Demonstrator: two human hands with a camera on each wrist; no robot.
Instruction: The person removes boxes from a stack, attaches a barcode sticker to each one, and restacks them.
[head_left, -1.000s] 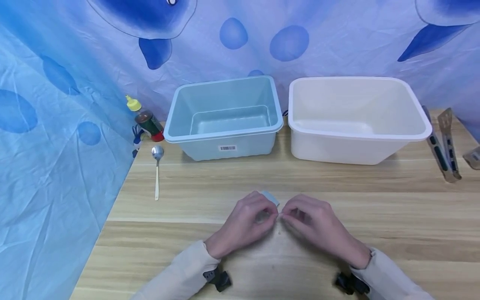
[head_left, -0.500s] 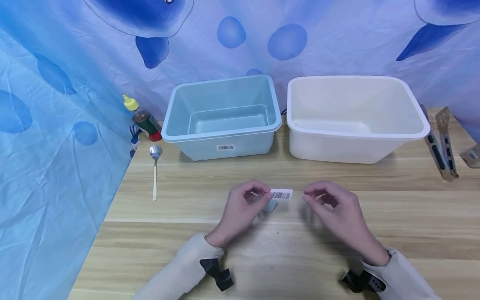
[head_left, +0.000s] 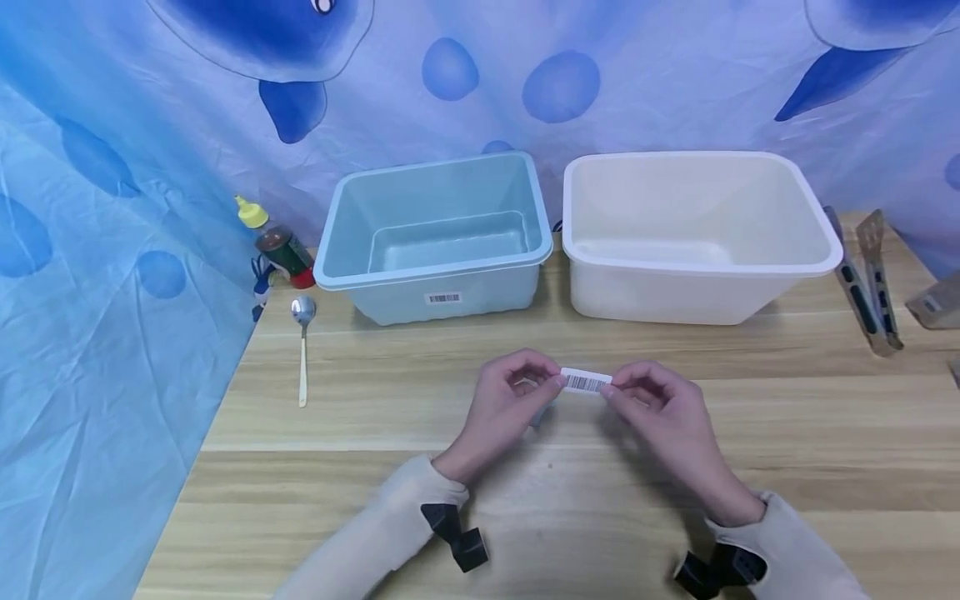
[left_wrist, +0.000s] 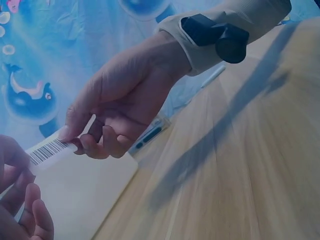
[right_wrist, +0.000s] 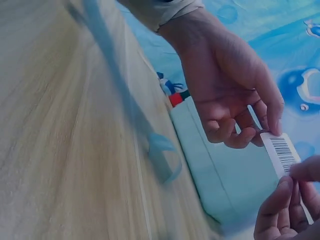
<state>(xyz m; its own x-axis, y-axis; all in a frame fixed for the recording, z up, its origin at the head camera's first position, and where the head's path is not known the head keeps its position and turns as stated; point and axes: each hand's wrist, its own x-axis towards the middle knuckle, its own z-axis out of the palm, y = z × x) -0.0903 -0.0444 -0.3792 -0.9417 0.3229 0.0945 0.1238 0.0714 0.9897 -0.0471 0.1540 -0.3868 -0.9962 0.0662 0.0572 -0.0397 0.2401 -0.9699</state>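
A small white barcode label (head_left: 586,382) hangs in the air just above the table (head_left: 420,400), near the middle of its front half. Its long axis runs side to side, roughly parallel to the table's front edge, so each short end points at one hand. The left hand (head_left: 510,400) pinches the left end between thumb and forefinger, and the right hand (head_left: 660,408) pinches the right end the same way; both grips are closed on the label, and neither hand is nearer than the other. A pale blue scrap (head_left: 542,410) shows just under the left hand's fingers; I cannot tell what it is.

Beyond the hands, toward the back edge, stand a light blue bin (head_left: 435,242) and a white bin (head_left: 697,242) side by side. A spoon (head_left: 303,337) and a bottle (head_left: 273,243) lie near the back left corner, and utensils (head_left: 866,279) by the right edge.
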